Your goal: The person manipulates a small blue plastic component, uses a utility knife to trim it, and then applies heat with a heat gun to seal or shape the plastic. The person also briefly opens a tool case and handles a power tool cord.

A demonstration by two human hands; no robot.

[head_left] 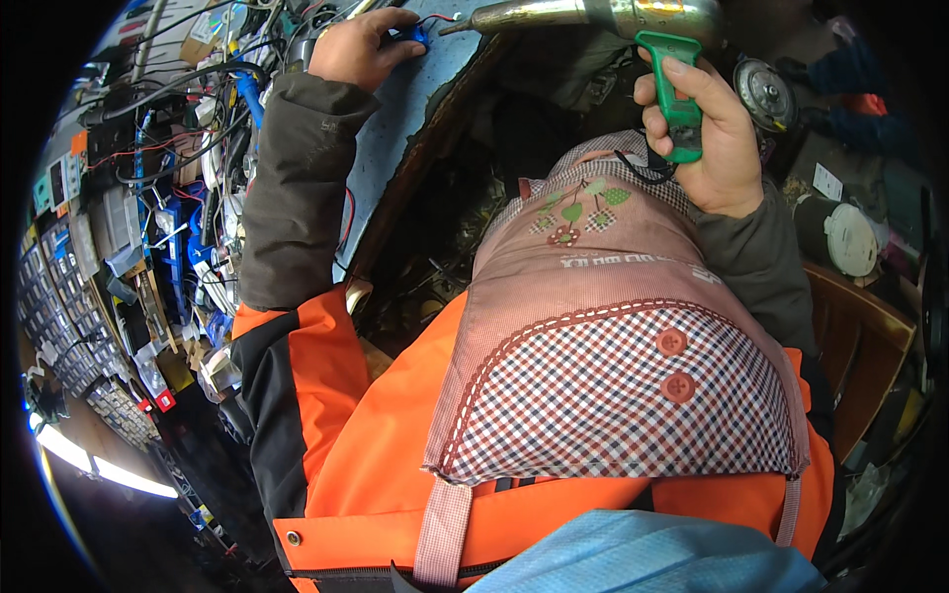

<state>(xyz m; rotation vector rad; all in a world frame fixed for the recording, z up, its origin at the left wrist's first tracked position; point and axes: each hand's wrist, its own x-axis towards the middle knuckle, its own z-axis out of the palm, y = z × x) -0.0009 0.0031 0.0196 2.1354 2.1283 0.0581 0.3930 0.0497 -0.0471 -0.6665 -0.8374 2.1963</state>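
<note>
My left hand (358, 49) is at the far end of the blue bench top, its fingers closed on a small shiny blue piece (410, 37) with thin red wire coming from it. Much of that piece is covered by the fingers, and its kind is unclear. Wrapped round the green handle of a heat gun (675, 94), my right hand (717, 133) holds the tool up to the right of the bench. The gun's metal barrel runs left across the top, and its narrow nozzle tip is close to the blue piece, apart from it.
A blue bench surface (381, 148) with a worn edge lies under my left arm. Cables, tools and small parts crowd the left side, beside a rack of small drawers (64, 306). To the right are a round metal part (766, 94), a white-lidded tub (850, 240) and a brown box (860, 346).
</note>
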